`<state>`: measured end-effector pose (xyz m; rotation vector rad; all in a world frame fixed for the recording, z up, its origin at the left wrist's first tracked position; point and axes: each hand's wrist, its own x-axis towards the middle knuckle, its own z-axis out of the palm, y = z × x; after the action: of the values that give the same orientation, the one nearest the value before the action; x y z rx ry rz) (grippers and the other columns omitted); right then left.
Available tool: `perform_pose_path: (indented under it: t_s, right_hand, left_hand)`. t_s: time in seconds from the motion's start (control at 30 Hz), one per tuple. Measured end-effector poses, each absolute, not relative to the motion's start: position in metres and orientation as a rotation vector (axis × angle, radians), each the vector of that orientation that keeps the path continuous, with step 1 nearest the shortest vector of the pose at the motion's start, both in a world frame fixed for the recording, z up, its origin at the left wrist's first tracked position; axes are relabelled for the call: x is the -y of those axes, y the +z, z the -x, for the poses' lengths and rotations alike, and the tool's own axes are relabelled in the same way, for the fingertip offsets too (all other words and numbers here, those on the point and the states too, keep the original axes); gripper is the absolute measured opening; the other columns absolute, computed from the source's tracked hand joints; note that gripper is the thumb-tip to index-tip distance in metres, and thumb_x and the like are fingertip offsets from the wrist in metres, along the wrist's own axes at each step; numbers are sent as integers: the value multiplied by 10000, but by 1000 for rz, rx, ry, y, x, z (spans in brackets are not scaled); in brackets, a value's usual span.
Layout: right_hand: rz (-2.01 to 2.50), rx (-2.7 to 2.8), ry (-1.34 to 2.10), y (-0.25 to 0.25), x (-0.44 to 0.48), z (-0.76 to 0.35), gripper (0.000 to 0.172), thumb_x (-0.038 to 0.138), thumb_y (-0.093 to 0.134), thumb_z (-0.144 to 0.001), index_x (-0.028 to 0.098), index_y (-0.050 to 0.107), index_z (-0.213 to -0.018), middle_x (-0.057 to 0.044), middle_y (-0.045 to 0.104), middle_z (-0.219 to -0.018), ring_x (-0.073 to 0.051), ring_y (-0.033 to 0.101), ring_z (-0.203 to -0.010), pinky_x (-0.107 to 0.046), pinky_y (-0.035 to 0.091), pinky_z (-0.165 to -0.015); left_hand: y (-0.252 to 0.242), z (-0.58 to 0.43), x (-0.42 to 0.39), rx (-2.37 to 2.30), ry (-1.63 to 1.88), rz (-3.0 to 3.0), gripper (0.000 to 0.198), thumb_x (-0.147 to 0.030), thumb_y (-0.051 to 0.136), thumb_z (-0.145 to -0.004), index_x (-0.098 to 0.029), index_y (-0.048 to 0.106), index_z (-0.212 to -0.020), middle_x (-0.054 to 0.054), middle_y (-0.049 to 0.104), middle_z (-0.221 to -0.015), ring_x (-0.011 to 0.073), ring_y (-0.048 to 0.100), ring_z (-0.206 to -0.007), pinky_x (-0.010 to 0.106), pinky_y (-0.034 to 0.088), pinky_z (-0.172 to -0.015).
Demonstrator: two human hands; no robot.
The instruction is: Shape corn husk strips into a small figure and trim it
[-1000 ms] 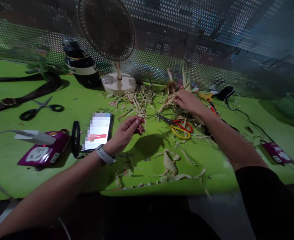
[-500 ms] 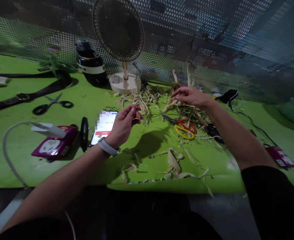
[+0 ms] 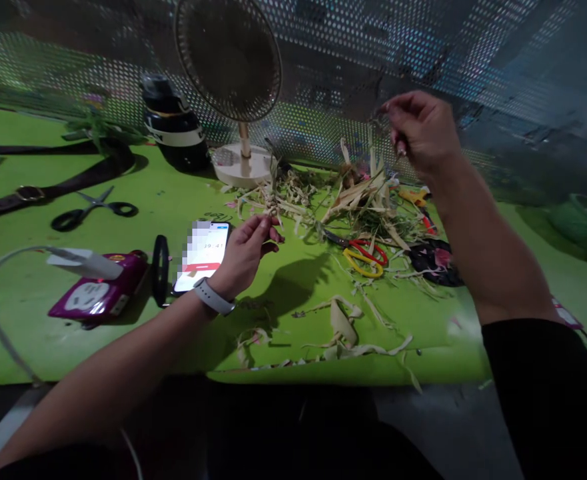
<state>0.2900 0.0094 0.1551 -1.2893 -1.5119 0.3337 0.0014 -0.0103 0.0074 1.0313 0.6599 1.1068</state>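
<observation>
Pale husk strips (image 3: pixel 272 198) stand up from the fingers of my left hand (image 3: pixel 247 250), to the left of the red-and-yellow-handled scissors (image 3: pixel 353 245) and slightly beyond them. My thumb and forefinger pinch the lower end of the strips narrowly, the other fingers loosely bent. My right hand (image 3: pixel 430 133) is raised in the air, beyond the scissors and to their right; its fingers are curled with the tips close, but I cannot tell whether they hold anything thin. Just beyond the scissors, a heap of dry husks and leaves (image 3: pixel 360 200) is spread over the green desk (image 3: pixel 173 193), and nearer me than the scissors lie loose curled scraps (image 3: pixel 343 325). A dark thing with a pink patch (image 3: pixel 418 261) sits right of the scissors. Well to their left are a lit phone (image 3: pixel 206 250), a purple box (image 3: pixel 100 293) and, farther off, black-handled scissors (image 3: pixel 90 208). Beyond the scissors and leftward, a fan (image 3: pixel 230 63) stands next to a dark bottle (image 3: pixel 176 130).
</observation>
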Motion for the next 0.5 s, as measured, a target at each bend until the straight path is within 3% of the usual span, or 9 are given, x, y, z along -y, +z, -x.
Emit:
perform_pose_path:
  t_s: [0.13,0.27,0.37,0.5]
  right_hand:
    - [1377,1533,312,162,-9,-302,103,332,615,-868,230,620,-858,65,493,-540,-71,378,-428,-261,326,-468]
    - [1503,1619,477,166,-26,-319,149,336,682,-821,220,601,-868,31,605,-641,-102,532,-579,-292,451,-604]
    - [1352,1422,134,184,-44,-342,58,252,523,-898,237,571,-928,43,622,-751,-101,632,-736,-267,466,-700]
    - [1754,1665,-346,195,-45,-361,202,323,438,-932,216,578,-1031,-22,635,-877,-179,633,-900,-375,488,-842]
  left_hand:
    - [6,-2,11,-679,1078,-1042,218,-385,675,-807,-175,636,-848,-21,554,-644,79,574,-638,151,462,-544]
    - [2,-2,10,-682,1065,-1025,252,-401,694,-782,-171,635,-865,-24,558,-659,80,574,-651,154,461,-558]
    - [0,-2,10,-702,1047,-1011,272,-412,706,-766,-170,635,-866,-28,558,-659,79,573,-652,156,461,-567]
    - [-2,-3,11,-692,1029,-1018,276,-417,711,-759,-171,637,-861,-32,554,-656,75,564,-648,152,459,-569]
